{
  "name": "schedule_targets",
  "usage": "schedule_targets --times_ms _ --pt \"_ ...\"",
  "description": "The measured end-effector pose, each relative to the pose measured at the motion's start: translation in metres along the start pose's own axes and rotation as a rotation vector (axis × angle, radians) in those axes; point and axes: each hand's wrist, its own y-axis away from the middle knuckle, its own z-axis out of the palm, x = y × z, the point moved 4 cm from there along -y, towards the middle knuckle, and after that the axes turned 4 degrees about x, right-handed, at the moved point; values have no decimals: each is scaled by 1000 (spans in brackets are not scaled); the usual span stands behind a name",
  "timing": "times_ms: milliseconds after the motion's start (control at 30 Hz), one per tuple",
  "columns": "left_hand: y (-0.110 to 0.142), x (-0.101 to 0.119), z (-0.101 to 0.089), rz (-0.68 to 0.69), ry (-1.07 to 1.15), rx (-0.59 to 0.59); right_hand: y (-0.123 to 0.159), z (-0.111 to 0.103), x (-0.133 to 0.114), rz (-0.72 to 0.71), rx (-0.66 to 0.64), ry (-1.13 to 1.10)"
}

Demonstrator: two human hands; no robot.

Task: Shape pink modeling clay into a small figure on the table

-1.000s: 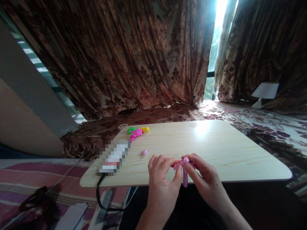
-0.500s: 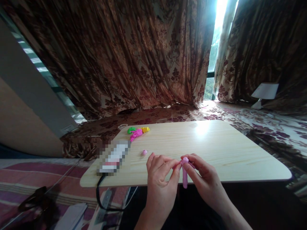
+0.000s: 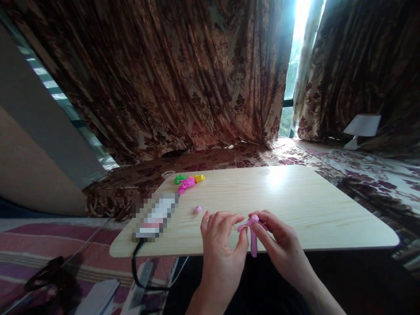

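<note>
In the head view, the right hand (image 3: 280,240) is pinching a pink piece (image 3: 253,243) between thumb and fingers, gripping it by its right side just below the rounded top. The left hand (image 3: 221,243) is holding its thumb and forefinger parted around the piece's left end, the thumb sitting just beneath it; whether thumb and piece are touching, I cannot tell. The pink piece is sitting between the two hands, over the near edge of the surface (image 3: 295,205). Its long stem is pointing down the view, towards the person, while a short arm is reaching sideways to the left hand. The right hand is the nearer one, being in firm contact.

A small pink ball (image 3: 197,210) is lying on the surface beyond the left hand and to its left, well apart from the pink piece. Farther off, green (image 3: 180,179), magenta (image 3: 187,184) and yellow pieces (image 3: 199,178) are lying close together. A blurred-out object (image 3: 155,218) is resting near the left edge, a black cable (image 3: 134,267) trailing from it. No container is showing clearly near the hands.
</note>
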Motion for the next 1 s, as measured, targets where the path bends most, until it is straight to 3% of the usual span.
schedule_targets --times_ms 333,533,833,1000 --pt "1 0 -4 65 -35 68 0 -1 4 0 15 -3" --pt "2 0 -3 59 -43 46 1 -2 4 2 18 5" --pt "0 -8 -1 -256 253 -176 2 -2 6 1 17 -10" --pt "0 -11 -1 -365 337 -149 2 -3 7 7 24 -5"
